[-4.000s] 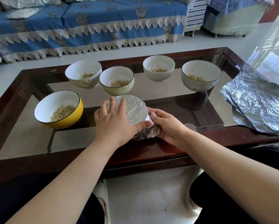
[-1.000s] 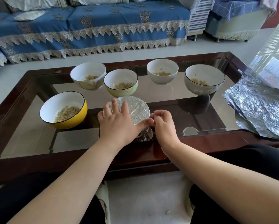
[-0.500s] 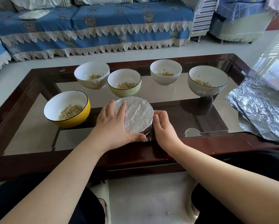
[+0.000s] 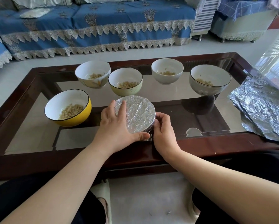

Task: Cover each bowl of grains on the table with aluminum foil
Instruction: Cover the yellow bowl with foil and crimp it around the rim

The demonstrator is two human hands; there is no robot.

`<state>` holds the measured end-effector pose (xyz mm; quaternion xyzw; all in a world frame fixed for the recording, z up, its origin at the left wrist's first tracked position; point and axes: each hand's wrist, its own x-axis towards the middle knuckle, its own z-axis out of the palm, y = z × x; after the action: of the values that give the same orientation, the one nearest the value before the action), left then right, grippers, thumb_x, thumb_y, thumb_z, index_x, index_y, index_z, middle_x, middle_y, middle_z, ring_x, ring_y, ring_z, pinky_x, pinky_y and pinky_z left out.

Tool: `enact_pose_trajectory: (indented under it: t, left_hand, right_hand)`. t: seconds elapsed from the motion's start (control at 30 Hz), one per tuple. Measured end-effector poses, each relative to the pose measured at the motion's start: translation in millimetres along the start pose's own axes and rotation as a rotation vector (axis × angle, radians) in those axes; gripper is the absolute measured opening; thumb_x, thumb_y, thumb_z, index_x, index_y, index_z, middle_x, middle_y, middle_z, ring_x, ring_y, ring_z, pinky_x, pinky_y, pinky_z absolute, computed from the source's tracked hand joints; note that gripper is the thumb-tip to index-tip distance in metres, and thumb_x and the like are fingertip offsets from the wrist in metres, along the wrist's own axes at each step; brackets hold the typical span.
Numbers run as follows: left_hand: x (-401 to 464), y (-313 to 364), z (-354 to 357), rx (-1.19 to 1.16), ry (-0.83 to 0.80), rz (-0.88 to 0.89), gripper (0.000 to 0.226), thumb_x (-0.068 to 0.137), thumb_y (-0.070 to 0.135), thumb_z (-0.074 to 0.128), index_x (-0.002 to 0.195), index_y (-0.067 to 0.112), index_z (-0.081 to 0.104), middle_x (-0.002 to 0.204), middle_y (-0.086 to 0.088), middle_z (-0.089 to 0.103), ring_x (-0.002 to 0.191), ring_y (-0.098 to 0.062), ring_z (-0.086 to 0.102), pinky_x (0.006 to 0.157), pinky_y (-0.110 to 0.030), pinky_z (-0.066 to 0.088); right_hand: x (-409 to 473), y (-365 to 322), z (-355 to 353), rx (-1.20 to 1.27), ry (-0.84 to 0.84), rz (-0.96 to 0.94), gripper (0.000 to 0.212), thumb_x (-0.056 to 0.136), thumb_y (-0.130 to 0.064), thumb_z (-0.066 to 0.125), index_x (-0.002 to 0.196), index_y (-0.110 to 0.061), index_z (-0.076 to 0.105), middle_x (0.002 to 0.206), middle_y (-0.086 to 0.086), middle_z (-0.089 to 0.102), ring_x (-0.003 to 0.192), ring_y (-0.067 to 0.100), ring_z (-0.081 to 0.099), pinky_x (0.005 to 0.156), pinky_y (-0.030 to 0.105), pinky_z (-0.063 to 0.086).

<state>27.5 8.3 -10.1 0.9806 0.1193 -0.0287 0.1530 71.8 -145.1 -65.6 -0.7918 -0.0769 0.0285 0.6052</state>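
A bowl wrapped in aluminum foil (image 4: 138, 114) stands near the front edge of the glass table (image 4: 200, 147). My left hand (image 4: 115, 126) cups its left side, fingers lying on the foil top and thumb curled along the front rim. My right hand (image 4: 163, 130) holds the right side, fingers curled against the foil under the rim. Several open bowls hold grains: a yellow bowl (image 4: 74, 117), a white flowered bowl (image 4: 95, 84), a pale green bowl (image 4: 129, 91), a white bowl (image 4: 167, 79) and a grey-white bowl (image 4: 205, 90).
A stack of crumpled foil sheets (image 4: 261, 110) lies on the table's right end. A blue covered sofa (image 4: 95, 25) stands behind the table across a strip of floor. My knees sit below the table's front edge.
My left hand has slid leftward off the top, baring more of the foil lid. My right hand has moved from the front of the bowl round to its right side.
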Motion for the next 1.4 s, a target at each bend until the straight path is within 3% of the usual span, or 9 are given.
enact_pose_trajectory:
  t: [0.23, 0.33, 0.6, 0.77, 0.83, 0.93, 1.07, 1.23, 1.4]
  left_hand:
    - [-0.8, 3.2, 0.7, 0.022, 0.020, -0.005, 0.142, 0.047, 0.093, 0.045, 0.158, 0.020, -0.003, 0.161, -0.008, -0.008, 0.147, -0.034, -0.001, 0.120, -0.047, 0.014]
    - [0.0, 3.1, 1.4, 0.031, 0.028, -0.008, 0.142, 0.047, 0.094, 0.046, 0.158, 0.019, -0.002, 0.161, -0.009, -0.007, 0.147, -0.034, 0.001, 0.120, -0.047, 0.015]
    - [0.8, 4.8, 1.7, 0.038, 0.026, -0.017, 0.141, 0.047, 0.094, 0.043, 0.158, 0.019, -0.002, 0.161, -0.007, -0.007, 0.146, -0.034, 0.001, 0.120, -0.046, 0.014]
    - [0.4, 5.2, 1.1, 0.043, 0.028, -0.017, 0.142, 0.045, 0.095, 0.040, 0.158, 0.019, -0.001, 0.160, -0.008, -0.007, 0.146, -0.034, 0.002, 0.120, -0.045, 0.013]
    - [0.4, 5.1, 1.2, 0.041, 0.026, -0.020, 0.142, 0.046, 0.095, 0.040, 0.158, 0.019, -0.001, 0.160, -0.008, -0.007, 0.146, -0.034, 0.002, 0.120, -0.045, 0.013]
    - [0.3, 5.3, 1.5, 0.049, 0.024, -0.023, 0.141, 0.047, 0.095, 0.042, 0.158, 0.019, -0.002, 0.161, -0.008, -0.008, 0.146, -0.034, 0.002, 0.120, -0.045, 0.013]
    - [-0.2, 6.5, 0.2, 0.053, 0.019, -0.022, 0.140, 0.049, 0.094, 0.043, 0.158, 0.019, -0.002, 0.161, -0.008, -0.008, 0.146, -0.034, 0.001, 0.120, -0.045, 0.013]
    - [0.3, 6.2, 0.2, 0.051, 0.019, -0.021, 0.138, 0.050, 0.094, 0.045, 0.158, 0.021, -0.001, 0.160, -0.007, -0.008, 0.146, -0.033, 0.001, 0.120, -0.046, 0.015]
    - [2.1, 5.6, 1.9, 0.068, 0.025, -0.018, 0.133, 0.058, 0.092, 0.051, 0.158, 0.020, -0.002, 0.160, -0.009, -0.009, 0.146, -0.035, 0.000, 0.120, -0.046, 0.014]
  right_hand:
    - [6.9, -4.3, 7.2, 0.066, 0.081, 0.100, 0.006, 0.103, -0.016, 0.041, 0.105, -0.018, 0.047, 0.093, -0.016, 0.053, 0.083, -0.005, 0.052, 0.065, 0.010, 0.035]
    - [10.6, -4.3, 10.0, 0.080, 0.099, 0.135, 0.006, 0.103, -0.016, 0.042, 0.104, -0.017, 0.048, 0.089, -0.012, 0.054, 0.079, -0.001, 0.051, 0.066, 0.018, 0.033]
    - [18.3, -3.2, 10.3, 0.077, 0.137, 0.188, 0.006, 0.101, -0.016, 0.047, 0.098, -0.018, 0.052, 0.083, -0.012, 0.057, 0.074, 0.005, 0.052, 0.071, 0.024, 0.039]
    - [21.4, -3.8, 8.9, 0.054, 0.148, 0.172, 0.008, 0.100, -0.013, 0.049, 0.096, -0.019, 0.053, 0.081, -0.013, 0.056, 0.072, 0.002, 0.052, 0.060, 0.011, 0.039]
    - [22.7, -3.2, 8.9, 0.037, 0.141, 0.167, 0.008, 0.100, -0.013, 0.049, 0.096, -0.019, 0.053, 0.081, -0.013, 0.056, 0.071, 0.003, 0.052, 0.058, 0.014, 0.037]
    - [24.4, -2.0, 8.3, 0.009, 0.130, 0.155, 0.008, 0.099, -0.012, 0.049, 0.097, -0.018, 0.054, 0.081, -0.014, 0.056, 0.073, 0.005, 0.052, 0.061, 0.018, 0.034]
    - [26.4, -1.5, 7.5, -0.013, 0.103, 0.161, 0.009, 0.098, -0.010, 0.051, 0.100, -0.017, 0.056, 0.083, -0.013, 0.057, 0.075, 0.005, 0.053, 0.059, 0.009, 0.038]
    - [30.2, -1.4, 5.1, -0.047, 0.078, 0.177, 0.008, 0.095, -0.011, 0.055, 0.096, -0.019, 0.058, 0.085, -0.011, 0.060, 0.080, 0.008, 0.056, 0.072, 0.020, 0.041]
    - [39.8, -4.4, -5.8, -0.122, 0.040, 0.143, 0.013, 0.090, -0.009, 0.062, 0.084, -0.020, 0.066, 0.072, -0.013, 0.061, 0.063, 0.001, 0.054, 0.067, 0.024, 0.044]
